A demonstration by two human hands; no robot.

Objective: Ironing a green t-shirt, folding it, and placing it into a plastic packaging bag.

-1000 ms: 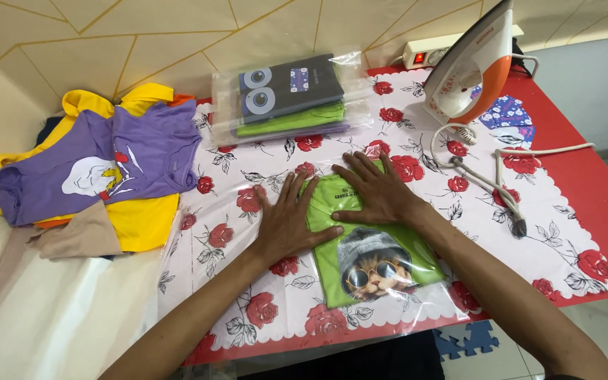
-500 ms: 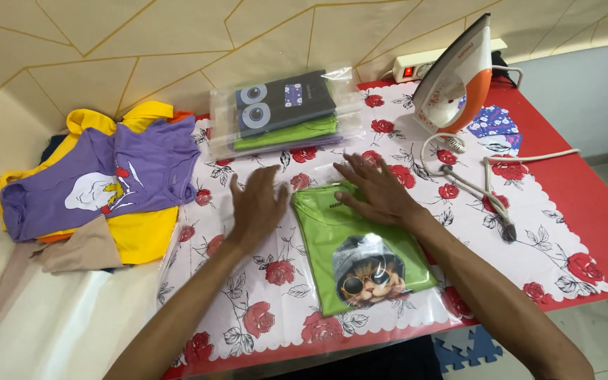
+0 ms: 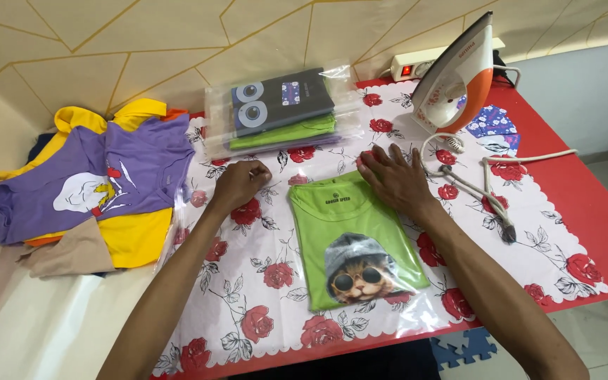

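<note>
Green folded shirt [image 3: 350, 232] lies bagged between left hand [image 3: 237, 184] and right hand [image 3: 395, 177].

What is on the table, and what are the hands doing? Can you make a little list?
left hand: curled, pinching the clear bag's edge, beside the green shirt
right hand: flat on the shirt's top right corner
green shirt: folded, cat picture, inside a clear bag
bagged stack: behind the shirt
iron: upright, far right
loose shirts: purple on yellow, left
cloth: white with red roses
</note>
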